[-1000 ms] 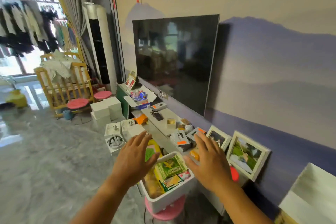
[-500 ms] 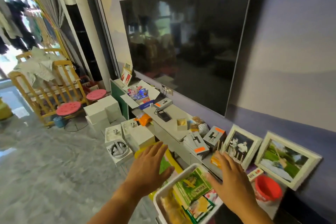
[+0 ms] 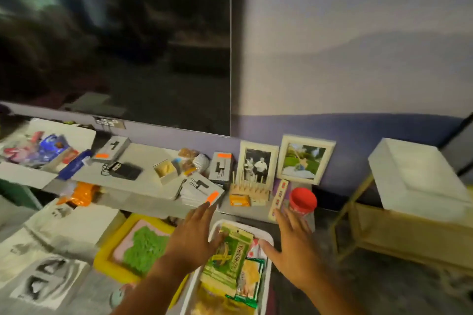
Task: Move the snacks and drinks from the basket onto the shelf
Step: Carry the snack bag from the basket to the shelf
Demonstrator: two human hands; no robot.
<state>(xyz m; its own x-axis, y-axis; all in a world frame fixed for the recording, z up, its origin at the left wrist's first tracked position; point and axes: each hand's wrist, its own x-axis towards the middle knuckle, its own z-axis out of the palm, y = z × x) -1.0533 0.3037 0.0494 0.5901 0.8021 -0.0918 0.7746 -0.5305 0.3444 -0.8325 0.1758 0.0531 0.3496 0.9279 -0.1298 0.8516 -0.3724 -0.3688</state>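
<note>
Head view: white basket sits low centre, full of snack packets, green packet on top; grey shelf just beyond. Step, by my reading: reach-in, nothing lifted yet. Left hand and right hand hover apart over the basket's sides, fingers spread, holding nothing. Next move calls for gripping a packet.

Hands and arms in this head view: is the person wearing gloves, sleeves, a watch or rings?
Nothing worn shows. The left hand and right hand are bare, without gloves, rings or watch, and both forearms are bare to the picture's bottom edge, with no sleeve in view.
</note>
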